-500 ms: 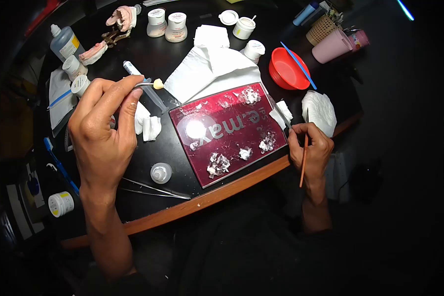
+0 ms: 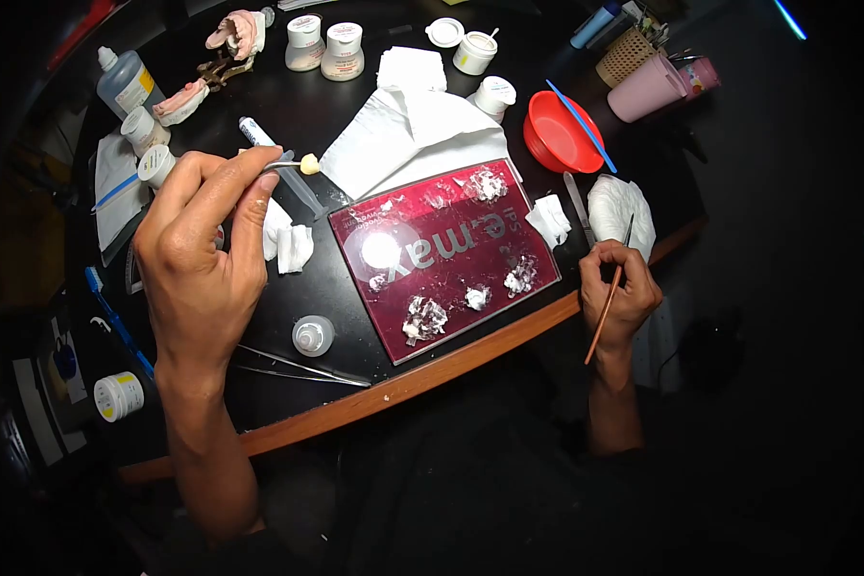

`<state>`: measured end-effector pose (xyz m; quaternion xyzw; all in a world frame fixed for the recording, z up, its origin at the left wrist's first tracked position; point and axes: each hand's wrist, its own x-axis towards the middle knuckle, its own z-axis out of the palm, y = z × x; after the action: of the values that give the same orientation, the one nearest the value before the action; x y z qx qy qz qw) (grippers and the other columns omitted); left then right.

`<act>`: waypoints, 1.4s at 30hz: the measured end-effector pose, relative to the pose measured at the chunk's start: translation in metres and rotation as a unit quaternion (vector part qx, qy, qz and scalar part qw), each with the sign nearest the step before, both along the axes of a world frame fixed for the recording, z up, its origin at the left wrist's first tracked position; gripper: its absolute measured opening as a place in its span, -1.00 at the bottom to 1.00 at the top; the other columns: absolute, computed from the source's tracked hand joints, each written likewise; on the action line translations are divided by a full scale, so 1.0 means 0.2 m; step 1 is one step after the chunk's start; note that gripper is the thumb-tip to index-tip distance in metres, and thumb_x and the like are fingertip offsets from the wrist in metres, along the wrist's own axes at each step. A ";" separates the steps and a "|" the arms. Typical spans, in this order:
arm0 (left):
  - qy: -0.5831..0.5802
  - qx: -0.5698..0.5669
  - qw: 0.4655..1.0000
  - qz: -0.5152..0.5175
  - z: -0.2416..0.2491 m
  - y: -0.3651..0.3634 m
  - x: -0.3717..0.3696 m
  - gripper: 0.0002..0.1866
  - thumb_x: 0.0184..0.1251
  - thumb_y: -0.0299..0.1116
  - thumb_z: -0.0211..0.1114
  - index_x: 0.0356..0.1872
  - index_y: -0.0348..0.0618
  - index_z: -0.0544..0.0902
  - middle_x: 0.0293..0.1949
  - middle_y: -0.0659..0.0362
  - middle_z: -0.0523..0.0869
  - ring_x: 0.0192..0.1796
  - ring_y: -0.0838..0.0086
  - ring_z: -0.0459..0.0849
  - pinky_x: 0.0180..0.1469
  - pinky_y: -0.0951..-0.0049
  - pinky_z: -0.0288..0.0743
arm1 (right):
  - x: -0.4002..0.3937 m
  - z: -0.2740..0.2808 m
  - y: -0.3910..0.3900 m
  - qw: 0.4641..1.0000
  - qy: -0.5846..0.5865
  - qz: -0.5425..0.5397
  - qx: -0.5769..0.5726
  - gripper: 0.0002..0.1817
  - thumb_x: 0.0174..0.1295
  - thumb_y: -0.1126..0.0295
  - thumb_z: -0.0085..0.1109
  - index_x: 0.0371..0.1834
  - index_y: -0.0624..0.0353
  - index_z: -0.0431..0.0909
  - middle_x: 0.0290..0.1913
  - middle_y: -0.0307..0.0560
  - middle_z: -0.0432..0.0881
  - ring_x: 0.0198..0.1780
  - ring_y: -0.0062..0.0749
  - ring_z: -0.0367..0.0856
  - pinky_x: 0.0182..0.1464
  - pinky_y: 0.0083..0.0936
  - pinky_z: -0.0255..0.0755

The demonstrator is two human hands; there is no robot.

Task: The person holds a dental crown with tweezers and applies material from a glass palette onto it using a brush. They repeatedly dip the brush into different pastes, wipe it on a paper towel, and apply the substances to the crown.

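My left hand (image 2: 202, 230) is raised over the left of the table, its thumb and fingers closed on a thin curved metal holder (image 2: 283, 164). At the holder's tip sits a small yellowish tooth crown (image 2: 309, 164). My right hand (image 2: 619, 293), near the table's front right edge, pinches a fine brush (image 2: 605, 322) with a reddish-brown handle, its dark tip pointing up. A metal spatula (image 2: 577, 202) also sticks out of its fingers. Beside that hand lies a white tissue pad (image 2: 619, 216). Between the hands is a dark red slab (image 2: 432, 240) with several dabs of white paste.
White tissues (image 2: 384, 144) lie behind the slab. A red bowl (image 2: 557, 134) has a blue stick across it. Tweezers (image 2: 302, 370) and a small bottle (image 2: 314, 336) are near the front edge. Jars (image 2: 344, 53), a syringe (image 2: 288, 173) and a dental model (image 2: 235, 43) stand farther back.
My right hand has moved right, away from the slab, carrying the brush and spatula. The brush now tilts more. My left hand and the crown stay nearly still.
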<state>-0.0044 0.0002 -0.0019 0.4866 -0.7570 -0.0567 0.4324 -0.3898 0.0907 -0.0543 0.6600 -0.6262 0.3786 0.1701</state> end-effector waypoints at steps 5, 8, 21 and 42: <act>-0.001 0.001 1.000 -0.004 0.00 0.00 0.00 -0.80 0.41 -0.58 0.48 0.00 -0.21 0.87 -0.37 0.18 0.65 -0.37 0.50 0.64 -0.35 0.40 0.44 | -0.01 0.02 -0.02 0.999 0.011 0.015 0.045 -0.84 0.04 0.67 0.44 -0.39 0.26 0.63 -0.37 -0.01 0.80 -0.37 -0.20 0.78 -0.26 -0.37 0.60; -0.005 -0.003 1.000 -0.003 -0.01 0.00 0.01 -0.80 0.41 -0.58 0.48 0.00 -0.21 0.87 -0.37 0.18 0.64 -0.37 0.50 0.63 -0.35 0.40 0.44 | 0.00 0.02 -0.04 0.999 0.020 0.016 0.043 -0.86 0.07 0.66 0.45 -0.37 0.28 0.65 -0.36 0.01 0.80 -0.37 -0.20 0.78 -0.27 -0.36 0.60; -0.009 -0.003 1.000 -0.011 0.00 0.00 0.04 -0.80 0.48 -0.55 0.45 0.05 -0.23 0.87 -0.31 0.17 0.73 -0.29 0.54 0.71 -0.27 0.48 0.53 | 0.13 0.07 -0.17 0.978 -0.072 0.063 0.188 -0.85 0.24 0.58 0.48 -0.14 0.31 0.77 -0.36 0.03 0.78 -0.35 -0.25 0.82 -0.24 -0.37 0.61; -0.002 -0.068 0.997 -0.037 -0.04 -0.03 0.05 -0.80 0.42 -0.54 0.50 0.01 -0.17 0.89 -0.35 0.18 0.74 -0.36 0.54 0.68 -0.32 0.47 0.50 | 0.60 0.15 -0.07 0.860 -0.001 0.478 0.176 -0.81 0.01 0.60 0.47 -0.32 0.38 0.67 -0.25 0.04 0.73 -0.18 -0.15 0.76 -0.20 -0.36 0.66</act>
<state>0.0055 -0.0063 -0.0104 0.4274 -0.7775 -0.0201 0.4609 -0.2692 0.0768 -0.0243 0.8970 -0.2897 0.2974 -0.1517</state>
